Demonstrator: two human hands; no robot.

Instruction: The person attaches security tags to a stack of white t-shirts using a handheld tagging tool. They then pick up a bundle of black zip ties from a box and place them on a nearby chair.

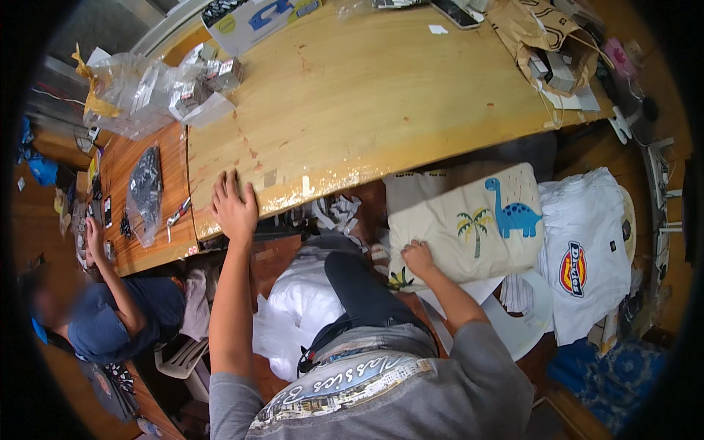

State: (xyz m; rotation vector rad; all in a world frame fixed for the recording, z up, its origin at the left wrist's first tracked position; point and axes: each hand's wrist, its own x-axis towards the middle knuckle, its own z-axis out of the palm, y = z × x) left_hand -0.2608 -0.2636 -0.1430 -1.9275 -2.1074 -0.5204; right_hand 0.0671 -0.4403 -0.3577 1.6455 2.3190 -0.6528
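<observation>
My left hand (pixel 235 205) rests on the front edge of the wooden table (pixel 330 110), fingers spread flat and holding nothing. My right hand (pixel 419 258) is at the left side of a cream, thick folded cloth (pixel 440 220) printed with a blue dinosaur and palm trees. Its fingers are bent and closed against the cloth's edge; the fingertips are partly hidden. The cloth lies below the table's front edge, to the right of my legs. Beside it on the right are folded white garments (pixel 594 257) with a red and yellow printed badge.
White plastic bags (pixel 293 308) bulge beside my legs. Another person (pixel 125 308) sits at the left by a lower table. On the tables are a bag of dark items (pixel 144 194), small packets in clear plastic (pixel 194 84), a phone (pixel 456 13) and a brown paper bag (pixel 524 37).
</observation>
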